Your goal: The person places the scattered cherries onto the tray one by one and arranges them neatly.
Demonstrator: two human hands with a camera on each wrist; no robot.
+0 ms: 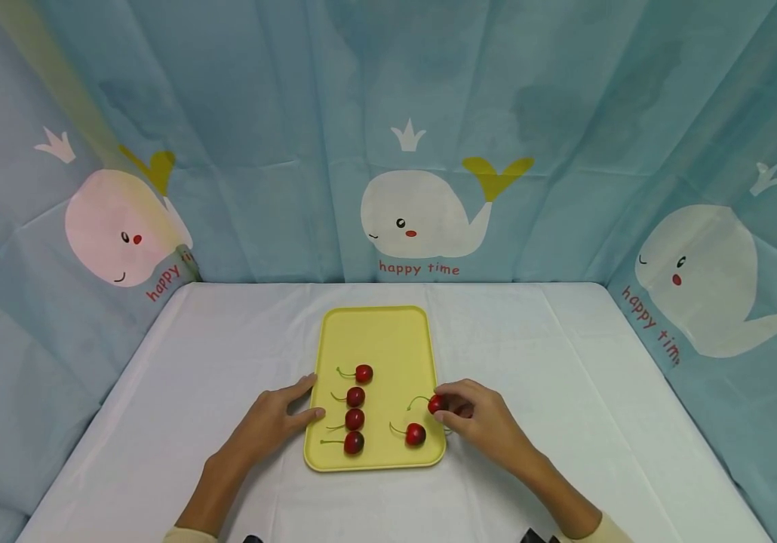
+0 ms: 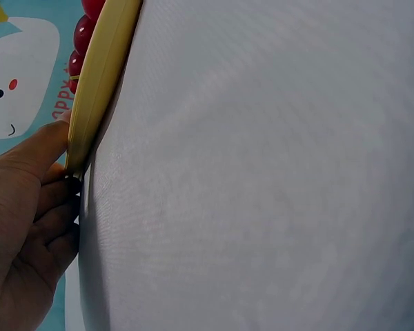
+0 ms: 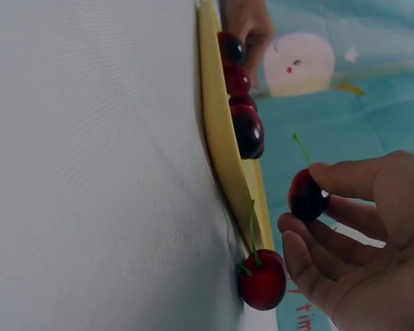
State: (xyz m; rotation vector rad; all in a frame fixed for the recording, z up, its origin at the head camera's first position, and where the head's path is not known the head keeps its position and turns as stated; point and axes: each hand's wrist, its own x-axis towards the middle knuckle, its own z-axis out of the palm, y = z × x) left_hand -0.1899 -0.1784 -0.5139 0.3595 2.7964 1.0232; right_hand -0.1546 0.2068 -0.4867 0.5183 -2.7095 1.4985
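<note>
The left hand [image 1: 273, 418] rests at the left edge of a yellow tray [image 1: 375, 332], its thumb on the rim and forefinger along the side. Between thumb and fingertips, the right hand [image 1: 480, 411] pinches a dark red cherry [image 3: 308, 196] by its body, stem pointing left in the head view, over the tray's right edge. On the tray, several stemmed cherries [image 1: 355, 397] form a column at left. One more cherry [image 1: 415, 434] lies at the lower right, just below the held one. Outside the tray, another cherry [image 3: 263, 279] sits beside the right rim, mostly hidden under the right hand in the head view.
A white cloth [image 1: 551, 339] covers the table under the tray. Blue curtains [image 1: 259, 113] printed with whales and lettering stand along the back and both sides.
</note>
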